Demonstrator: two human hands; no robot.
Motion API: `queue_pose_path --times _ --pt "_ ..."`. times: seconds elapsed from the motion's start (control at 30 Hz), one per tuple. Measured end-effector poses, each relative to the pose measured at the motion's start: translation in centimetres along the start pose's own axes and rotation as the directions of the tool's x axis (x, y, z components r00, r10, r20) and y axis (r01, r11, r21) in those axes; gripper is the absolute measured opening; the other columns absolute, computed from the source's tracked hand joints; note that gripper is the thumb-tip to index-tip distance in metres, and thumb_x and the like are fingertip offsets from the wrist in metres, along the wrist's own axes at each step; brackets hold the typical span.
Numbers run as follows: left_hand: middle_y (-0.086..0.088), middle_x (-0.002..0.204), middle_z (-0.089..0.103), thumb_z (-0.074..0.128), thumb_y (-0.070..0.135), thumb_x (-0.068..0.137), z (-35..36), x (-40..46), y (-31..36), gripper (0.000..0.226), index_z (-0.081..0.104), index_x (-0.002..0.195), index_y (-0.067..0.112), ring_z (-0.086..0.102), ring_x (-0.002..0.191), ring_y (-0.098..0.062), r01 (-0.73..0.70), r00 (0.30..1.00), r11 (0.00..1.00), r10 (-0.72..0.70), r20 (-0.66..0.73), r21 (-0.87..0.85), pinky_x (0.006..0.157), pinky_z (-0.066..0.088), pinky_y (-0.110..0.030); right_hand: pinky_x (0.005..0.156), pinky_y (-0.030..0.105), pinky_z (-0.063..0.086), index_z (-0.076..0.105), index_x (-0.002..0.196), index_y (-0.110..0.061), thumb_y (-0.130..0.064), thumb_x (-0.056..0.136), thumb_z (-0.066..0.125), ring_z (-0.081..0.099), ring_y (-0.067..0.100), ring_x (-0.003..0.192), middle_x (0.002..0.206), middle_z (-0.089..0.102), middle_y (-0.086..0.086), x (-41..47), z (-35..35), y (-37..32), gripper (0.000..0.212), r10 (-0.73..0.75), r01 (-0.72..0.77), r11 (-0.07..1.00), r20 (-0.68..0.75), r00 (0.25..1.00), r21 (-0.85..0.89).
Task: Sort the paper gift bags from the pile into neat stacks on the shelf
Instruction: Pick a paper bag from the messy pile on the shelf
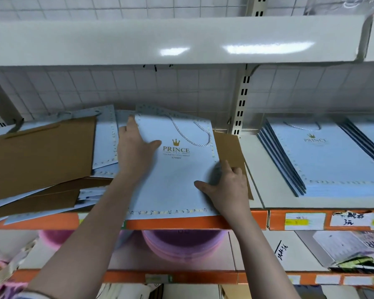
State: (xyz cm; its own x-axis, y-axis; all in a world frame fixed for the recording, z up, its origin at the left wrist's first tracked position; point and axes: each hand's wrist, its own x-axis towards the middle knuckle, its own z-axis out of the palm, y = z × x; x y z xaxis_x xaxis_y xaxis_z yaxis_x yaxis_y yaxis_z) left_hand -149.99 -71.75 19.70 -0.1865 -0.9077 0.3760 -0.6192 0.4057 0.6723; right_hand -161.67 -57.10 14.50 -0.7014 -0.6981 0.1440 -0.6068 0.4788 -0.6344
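Shelf (255, 203): carrying a neat bag stack (333, 160) at 3 o'clock.
Left hand (134, 152): lying spread on the top bag (175, 180).
Right hand (227, 186): gripping its edge.

Likely a shop — price-labelled shelf (203, 222) stocked with gift bags (324, 156).
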Motion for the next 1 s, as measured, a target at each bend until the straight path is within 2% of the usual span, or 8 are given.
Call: queue_pose_path --times 0.2,0.3,0.43,0.6,0.7,0.77,0.87,1.0 --pt "-0.016 0.125 0.053 0.078 0.022 0.071 0.5 0.0 -0.4 0.071 0.045 0.132 0.005 0.045 0.117 -0.033 -0.03 0.995 1.0 0.03 -0.098 0.0 0.097 0.036 -0.04 0.091 0.034 0.038 0.046 0.125 -0.012 -0.047 0.075 0.072 0.046 0.028 0.108 0.114 0.049 0.01 0.0 -0.8 0.3 0.067 0.009 -0.01 0.998 0.021 1.0 0.06" --pt "-0.018 0.125 0.053 0.08 0.025 0.07 0.4 -0.2 -0.4 0.076 0.045 0.133 0.003 0.042 0.118 -0.034 -0.039 0.99 0.998 0.044 -0.131 0.043 0.096 0.028 -0.035 0.086 0.034 0.041 0.048 0.12 -0.012 -0.043 0.073 0.076 0.049 0.029 0.104 0.113 0.047 0.009 0.0 -1.2 0.6 0.063 0.016 -0.022 0.99 0.039 0.999 0.137" --pt "-0.02 0.128 0.049 0.08 0.021 0.068 0.0 -1.1 -0.1 0.078 0.044 0.135 0.005 0.038 0.121 -0.031 -0.094 0.985 0.995 0.089 -0.145 -0.031 0.096 0.027 -0.031 0.084 0.034 0.043 0.042 0.128 -0.014 -0.039 0.074 0.077 0.053 0.031 0.102 0.119 0.042 0.009 -0.7 -1.8 0.5 0.069 0.019 -0.024 0.985 0.027 0.999 0.17" --pt "-0.01 0.124 0.05 0.078 0.022 0.071 -0.7 -2.5 -0.2 0.078 0.038 0.138 0.018 0.045 0.114 -0.024 -0.107 0.994 0.976 0.105 -0.021 -0.189 0.083 0.034 -0.027 0.082 0.034 0.041 0.041 0.123 -0.013 -0.035 0.077 0.075 0.053 0.033 0.105 0.111 0.042 0.005 -2.2 -2.2 0.2 0.061 0.043 -0.042 0.986 -0.001 0.999 0.162" --pt "-0.008 0.125 0.052 0.079 0.028 0.071 -1.0 -2.9 -0.7 0.078 0.038 0.138 0.019 0.049 0.112 -0.023 -0.104 0.992 0.968 0.117 0.045 -0.229 0.083 0.037 -0.029 0.084 0.034 0.04 0.04 0.124 -0.012 -0.036 0.079 0.072 0.052 0.032 0.108 0.118 0.044 0.008 -3.4 -2.4 0.0 0.06 0.073 -0.068 0.989 -0.033 0.997 0.13" --pt "-0.01 0.128 0.045 0.078 0.032 0.071 -1.1 -3.5 -0.7 0.083 0.034 0.14 0.019 0.048 0.111 -0.022 -0.07 0.992 0.972 0.092 0.089 -0.222 0.084 0.038 -0.031 0.082 0.033 0.039 0.04 0.124 -0.012 -0.036 0.079 0.071 0.052 0.031 0.108 0.118 0.044 0.008 -4.2 -2.6 -0.1 0.059 0.085 -0.079 0.992 -0.06 0.995 0.104" --pt "-0.011 0.133 0.035 0.076 0.039 0.074 -1.0 -4.6 -0.4 0.092 0.024 0.147 0.018 0.041 0.119 -0.026 -0.077 0.983 0.984 0.101 0.151 -0.161 0.089 0.035 -0.031 0.082 0.033 0.04 0.042 0.12 -0.012 -0.036 0.079 0.071 0.052 0.031 0.105 0.113 0.046 0.007 -5.2 -3.0 -0.2 0.056 0.111 -0.102 0.991 -0.109 0.988 0.087" --pt "-0.014 0.133 0.034 0.075 0.041 0.074 -0.7 -5.4 0.3 0.09 0.028 0.145 0.012 0.039 0.122 -0.029 -0.096 0.978 0.985 0.12 0.171 -0.141 0.091 0.036 -0.032 0.076 0.033 0.038 0.044 0.112 -0.009 -0.037 0.078 0.071 0.052 0.033 0.101 0.101 0.042 0.003 -6.1 -3.9 0.1 0.051 0.13 -0.123 0.991 -0.161 0.978 0.051"
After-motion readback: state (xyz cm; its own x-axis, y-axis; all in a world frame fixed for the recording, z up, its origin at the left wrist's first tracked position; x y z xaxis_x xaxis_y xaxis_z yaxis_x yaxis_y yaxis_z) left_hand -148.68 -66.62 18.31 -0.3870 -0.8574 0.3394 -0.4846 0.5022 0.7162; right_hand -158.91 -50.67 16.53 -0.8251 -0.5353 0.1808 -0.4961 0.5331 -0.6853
